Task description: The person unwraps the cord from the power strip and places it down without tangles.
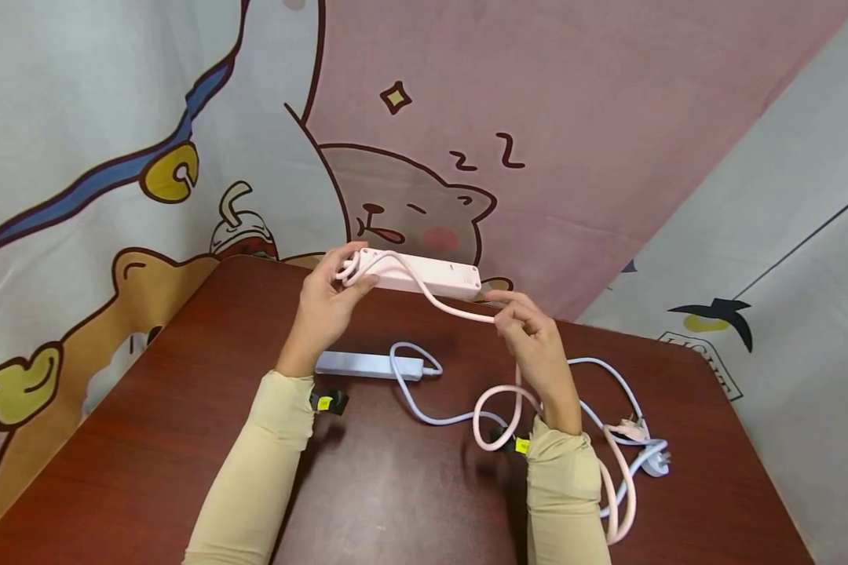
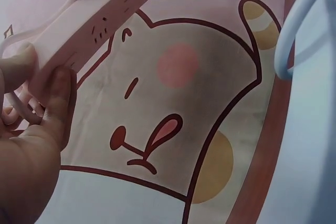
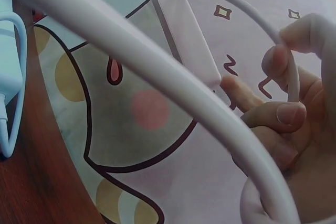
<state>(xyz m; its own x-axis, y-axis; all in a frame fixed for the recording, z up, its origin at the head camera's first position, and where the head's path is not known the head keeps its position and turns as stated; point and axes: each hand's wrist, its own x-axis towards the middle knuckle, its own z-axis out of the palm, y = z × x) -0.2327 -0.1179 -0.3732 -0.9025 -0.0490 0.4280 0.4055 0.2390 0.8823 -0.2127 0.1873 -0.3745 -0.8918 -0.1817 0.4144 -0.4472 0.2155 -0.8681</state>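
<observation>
A pink power strip (image 1: 431, 275) is held up above the far part of the table. My left hand (image 1: 327, 297) grips its left end, where the pink cord loops by the fingers. In the left wrist view the strip (image 2: 100, 19) shows its socket slots, with thumb and fingers around the end. My right hand (image 1: 533, 333) pinches the pink cord (image 1: 459, 312) between thumb and finger near the strip's right end. One fingertip reaches the strip's corner in the right wrist view, close to the cord (image 3: 293, 77). Below lies a light-blue power strip (image 1: 371, 366).
The light-blue cord (image 1: 438, 421) curls over the brown table (image 1: 396, 502) to the right. Behind my right forearm lie a blue plug (image 1: 656, 461) and a pink plug (image 1: 630, 429) among tangled cords. A cartoon-printed cloth (image 1: 572, 157) hangs beyond the table's far edge.
</observation>
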